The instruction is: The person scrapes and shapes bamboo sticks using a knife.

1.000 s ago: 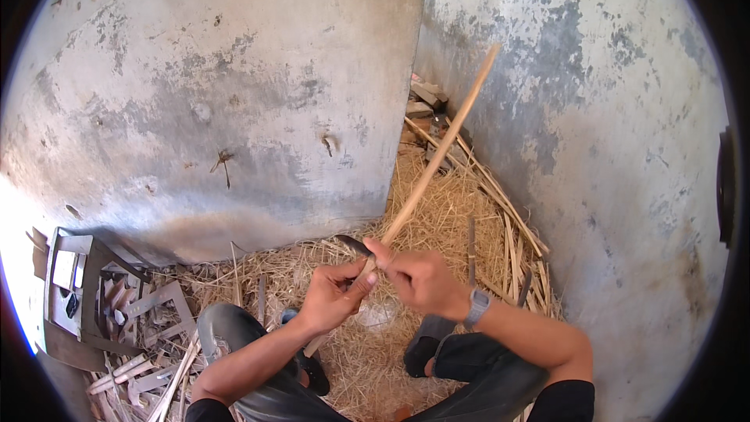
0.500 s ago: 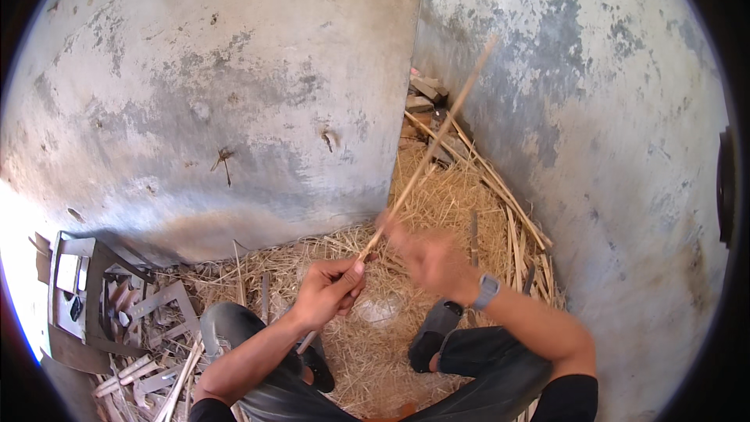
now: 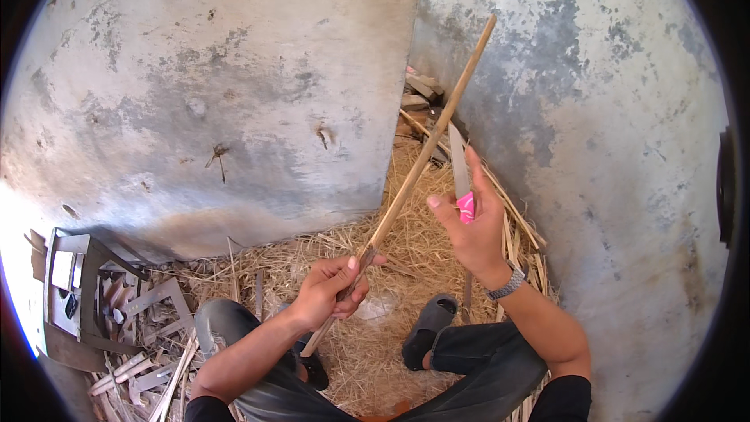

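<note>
A long pale wooden stick slants up and to the right in front of me, its far end against the view of the right wall. Near its lower part, my left hand is closed around it, thumb on top; a short dark piece shows at the grip, its kind unclear. The stick's lower end comes out below the hand. To the right of the stick, my right hand holds a knife by its pink handle. Its blade points upward, apart from the stick, and the index finger is stretched along beside it.
Straw and shavings cover the floor between my feet. A wooden frame with scrap pieces stands at the left. Long sticks lie along the right wall, and wood blocks are piled in the corner.
My right hand has swung right, off the stick, and turned upward; the knife in it now shows clearly. The stick has stayed nearly in place in my left hand.
</note>
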`<state>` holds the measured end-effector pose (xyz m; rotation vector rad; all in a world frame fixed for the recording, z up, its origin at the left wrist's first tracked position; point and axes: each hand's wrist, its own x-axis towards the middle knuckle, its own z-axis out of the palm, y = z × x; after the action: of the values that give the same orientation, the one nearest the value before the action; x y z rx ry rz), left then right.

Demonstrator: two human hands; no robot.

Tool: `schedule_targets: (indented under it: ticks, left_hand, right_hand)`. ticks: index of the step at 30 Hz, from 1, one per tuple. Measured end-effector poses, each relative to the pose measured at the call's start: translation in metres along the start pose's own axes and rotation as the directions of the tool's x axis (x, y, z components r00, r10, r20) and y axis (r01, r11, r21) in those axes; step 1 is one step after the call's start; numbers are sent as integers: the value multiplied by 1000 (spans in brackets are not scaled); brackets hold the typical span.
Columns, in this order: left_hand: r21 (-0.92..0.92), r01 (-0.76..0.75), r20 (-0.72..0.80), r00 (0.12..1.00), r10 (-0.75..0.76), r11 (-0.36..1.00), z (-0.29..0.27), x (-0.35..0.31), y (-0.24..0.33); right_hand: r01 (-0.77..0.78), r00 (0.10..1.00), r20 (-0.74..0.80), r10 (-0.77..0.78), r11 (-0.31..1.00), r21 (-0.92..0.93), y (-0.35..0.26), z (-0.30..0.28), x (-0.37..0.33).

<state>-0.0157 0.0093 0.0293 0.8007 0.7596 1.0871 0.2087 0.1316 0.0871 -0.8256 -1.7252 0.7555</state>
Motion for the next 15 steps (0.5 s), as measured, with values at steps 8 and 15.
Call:
schedule_targets:
  ticks: [8,15]
  left_hand:
    - [198,-68,10,998,67,978,4,6,-28]
    - [335,-123,-93,982,163,934,5,8,-34]
  right_hand:
    - [-106,981,163,108,994,-20,-5,19,-18]
    - [-103,992,97,77,950,296,10,23,-12]
